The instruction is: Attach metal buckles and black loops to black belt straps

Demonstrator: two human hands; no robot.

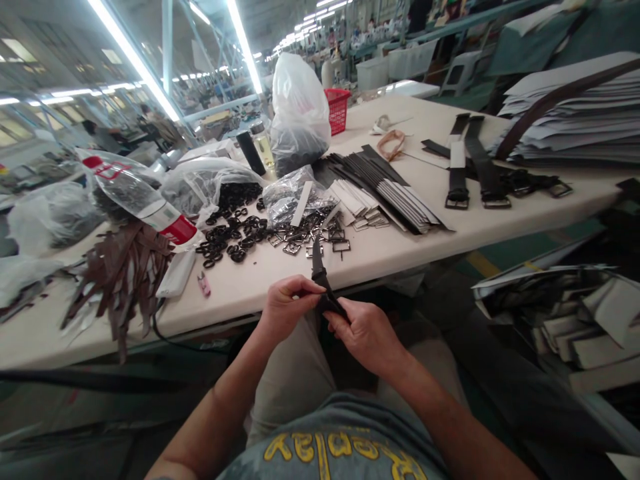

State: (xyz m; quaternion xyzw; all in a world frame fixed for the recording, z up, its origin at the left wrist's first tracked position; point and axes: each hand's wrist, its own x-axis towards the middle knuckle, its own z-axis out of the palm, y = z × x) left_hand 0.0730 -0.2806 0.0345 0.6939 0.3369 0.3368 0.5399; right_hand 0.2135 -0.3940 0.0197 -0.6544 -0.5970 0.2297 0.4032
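Shirt (280, 467): grey, slightly mottled, gathered in folds at the far edge. Lettering (320, 450): large, yellow, rounded, dark-outlined, running left to right across the cloth. Trousers (295, 377): beige, plain, loose. Left hand (290, 308) and right hand (369, 335): bare. Both forearms (225, 393): likewise uncovered.

The dark strap (319, 272) looks smooth, like leather. By the front edge of the table (235, 293), the buckles (315, 230) are shiny metal. The bottle (143, 202) is clear, glossy plastic.

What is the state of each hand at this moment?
Left hand: closed, fingertips pinching the dark strap.
Right hand: closed, holding the same dark strap.
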